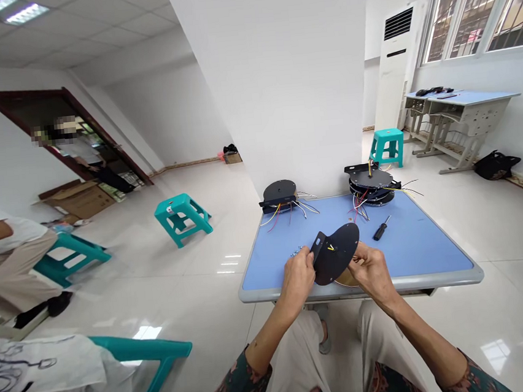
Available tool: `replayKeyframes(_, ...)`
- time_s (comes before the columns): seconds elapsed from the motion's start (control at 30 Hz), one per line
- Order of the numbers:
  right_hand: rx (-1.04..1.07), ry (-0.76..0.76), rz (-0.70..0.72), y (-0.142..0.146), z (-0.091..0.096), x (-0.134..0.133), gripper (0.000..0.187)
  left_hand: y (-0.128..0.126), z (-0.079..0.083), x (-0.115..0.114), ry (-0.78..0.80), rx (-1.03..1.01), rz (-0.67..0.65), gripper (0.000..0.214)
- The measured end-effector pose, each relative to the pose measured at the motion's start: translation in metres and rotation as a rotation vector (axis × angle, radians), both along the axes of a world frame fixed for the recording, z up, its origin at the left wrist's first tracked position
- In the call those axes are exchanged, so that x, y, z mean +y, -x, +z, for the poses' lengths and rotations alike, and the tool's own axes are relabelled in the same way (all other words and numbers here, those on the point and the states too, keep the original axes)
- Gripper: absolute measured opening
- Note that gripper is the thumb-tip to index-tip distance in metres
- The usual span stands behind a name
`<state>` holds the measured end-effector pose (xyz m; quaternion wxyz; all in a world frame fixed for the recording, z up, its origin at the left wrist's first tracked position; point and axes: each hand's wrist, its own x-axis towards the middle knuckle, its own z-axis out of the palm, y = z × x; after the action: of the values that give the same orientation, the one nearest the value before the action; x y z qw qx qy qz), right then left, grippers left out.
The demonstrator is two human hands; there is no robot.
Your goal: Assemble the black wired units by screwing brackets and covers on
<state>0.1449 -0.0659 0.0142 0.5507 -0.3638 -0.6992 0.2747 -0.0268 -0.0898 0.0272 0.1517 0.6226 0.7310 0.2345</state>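
Observation:
A black round plate with a slotted flange on one side is held tilted above the near edge of the desk. My left hand is closed on the flange side. At the opposite edge, my right hand has its fingers pinched against the plate; what lies behind them is partly hidden. Short yellow wire ends stick out near the plate's middle. Below it shows part of a gold-brown round piece. Small screws lie just beyond my left hand. A dark-handled screwdriver rests to the right.
On the blue desk, a black round assembly with loose wires stands at back left, and stacked ones at back right. A white pillar rises behind. Teal stools and seated people are to the left.

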Motion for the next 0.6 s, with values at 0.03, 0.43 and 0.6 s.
replayKeyframes(0.03, 0.007, 0.005, -0.024, 0.001, -0.003, 0.000, 0.037, -0.001, 0.003, -0.001, 0.005, 0.058, 0.011, 0.024)
replayKeyframes(0.43, 0.019, 0.126, -0.045, -0.006, -0.011, 0.008, 0.023, 0.001, 0.005, 0.001, -0.006, 0.130, 0.054, 0.023)
replayKeyframes(0.6, -0.108, 0.006, -0.118, -0.033, -0.005, 0.009, 0.023, 0.002, 0.001, 0.007, -0.054, 0.044, 0.067, 0.021)
